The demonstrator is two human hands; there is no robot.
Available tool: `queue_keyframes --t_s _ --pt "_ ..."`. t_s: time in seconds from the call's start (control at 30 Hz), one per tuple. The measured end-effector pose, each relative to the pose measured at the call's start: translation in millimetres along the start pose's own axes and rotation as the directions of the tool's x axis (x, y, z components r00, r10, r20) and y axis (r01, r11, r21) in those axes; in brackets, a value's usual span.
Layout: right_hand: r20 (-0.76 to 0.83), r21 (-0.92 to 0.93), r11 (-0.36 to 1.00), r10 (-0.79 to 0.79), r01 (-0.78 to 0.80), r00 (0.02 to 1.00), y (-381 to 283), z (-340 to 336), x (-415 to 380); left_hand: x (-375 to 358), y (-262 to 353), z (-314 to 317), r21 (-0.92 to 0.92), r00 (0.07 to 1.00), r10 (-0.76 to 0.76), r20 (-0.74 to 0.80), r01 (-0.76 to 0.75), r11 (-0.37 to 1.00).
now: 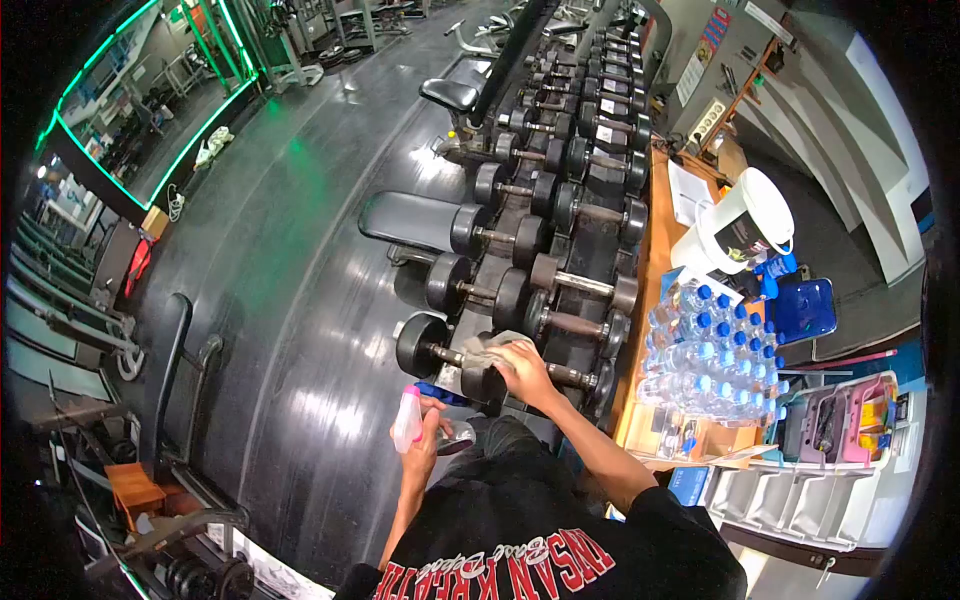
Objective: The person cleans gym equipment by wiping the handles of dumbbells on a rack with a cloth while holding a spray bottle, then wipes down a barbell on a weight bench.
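My left hand (424, 446) is closed around a spray bottle (407, 422) with a pale body and a pink part at its top, held low in front of my chest. With my right hand (524, 372) I press a light beige cloth (490, 352) against the near dumbbell (447, 354). The cloth covers part of its handle and the inner end. That dumbbell has round black heads and a metal grip, and it lies at the near end of the rack. Right beside my right hand is another dumbbell (573, 375) of the second row. Something blue (440, 394) lies just below the near dumbbell.
Two rows of dumbbells (515, 190) run away from me. A padded bench (408, 220) stands left of them. On the wooden counter (655, 250) at right are bottled water (700, 350) and a white bucket (755, 215). Gym machines (180, 400) stand at left on the dark floor (300, 330).
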State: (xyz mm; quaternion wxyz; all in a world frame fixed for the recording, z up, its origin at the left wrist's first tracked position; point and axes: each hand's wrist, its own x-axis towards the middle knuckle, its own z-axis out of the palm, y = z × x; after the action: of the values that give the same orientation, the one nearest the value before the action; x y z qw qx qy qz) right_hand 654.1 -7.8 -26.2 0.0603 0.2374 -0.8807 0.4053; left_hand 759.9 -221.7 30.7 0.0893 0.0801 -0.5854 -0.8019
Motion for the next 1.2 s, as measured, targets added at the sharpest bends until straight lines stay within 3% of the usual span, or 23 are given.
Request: queue_keyframes --t_s 0.07,0.1,0.17,0.23,0.37,0.4,0.47,0.6,0.73,0.8,0.97,1.03,1.13,1.2 --pt "-0.109 0.212 0.968 0.159 -0.134 0.981 2.9 4.1 -5.7 11.7 0.8 -3.8 0.088 0.999 -0.024 0.049 0.02 0.996" --pt "0.008 0.519 0.801 0.344 -0.298 0.939 -4.5 -8.0 -2.5 18.8 3.0 -5.7 0.17 0.995 -0.041 0.093 0.024 0.985" --pt "-0.007 0.839 0.441 0.596 -0.319 0.803 12.0 -7.4 -1.1 32.2 7.4 -9.0 0.285 0.992 -0.03 0.12 -0.005 0.959" --pt "-0.056 0.993 0.111 0.683 -0.028 0.728 -0.2 -21.8 13.5 44.1 18.8 -8.0 0.296 0.994 -0.03 0.109 -0.004 0.955" --pt "0.132 0.906 -0.373 0.699 0.201 0.703 -4.0 -36.3 34.8 71.6 23.9 -17.0 0.283 0.993 -0.062 0.1 0.031 0.959" --pt "0.096 0.894 -0.392 0.642 0.218 0.761 -0.5 -34.6 40.0 78.9 28.7 -16.8 0.292 0.993 -0.062 0.104 0.029 0.956" --pt "0.107 0.87 -0.433 0.636 0.238 0.764 7.1 -25.9 52.8 94.4 34.7 -15.8 0.363 0.989 0.028 0.147 -0.081 0.928" --pt "0.154 0.843 -0.485 0.634 0.234 0.758 3.4 -16.9 63.9 118.8 27.1 -25.0 0.419 0.979 -0.04 0.2 -0.048 0.907" --pt "0.164 0.825 -0.502 0.652 0.259 0.741 -23.1 -8.4 74.8 132.4 31.4 -15.1 0.336 0.98 -0.023 0.196 -0.045 0.941" --pt "0.184 0.825 -0.519 0.621 0.224 0.762 -26.6 10.2 74.4 140.6 34.2 -15.4 0.327 0.971 -0.041 0.234 -0.039 0.944" --pt "0.291 0.809 -0.558 0.655 0.186 0.698 -23.2 68.1 76.0 166.0 16.7 -29.7 0.288 0.933 -0.151 0.328 0.054 0.956" --pt "0.261 0.84 -0.49 0.742 0.234 0.617 -23.3 86.9 79.4 182.9 4.7 -36.5 0.335 0.91 -0.096 0.403 -0.05 0.941" --pt "0.264 0.822 -0.48 0.798 0.306 0.542 -0.3 115.4 82.7 202.9 -6.2 -43.3 0.385 0.835 -0.28 0.474 0.089 0.919" --pt "0.241 0.933 -0.313 0.909 0.175 0.34 26.5 134.0 85.0 216.8 -35.4 -48.3 0.384 0.81 -0.266 0.523 0.054 0.922"
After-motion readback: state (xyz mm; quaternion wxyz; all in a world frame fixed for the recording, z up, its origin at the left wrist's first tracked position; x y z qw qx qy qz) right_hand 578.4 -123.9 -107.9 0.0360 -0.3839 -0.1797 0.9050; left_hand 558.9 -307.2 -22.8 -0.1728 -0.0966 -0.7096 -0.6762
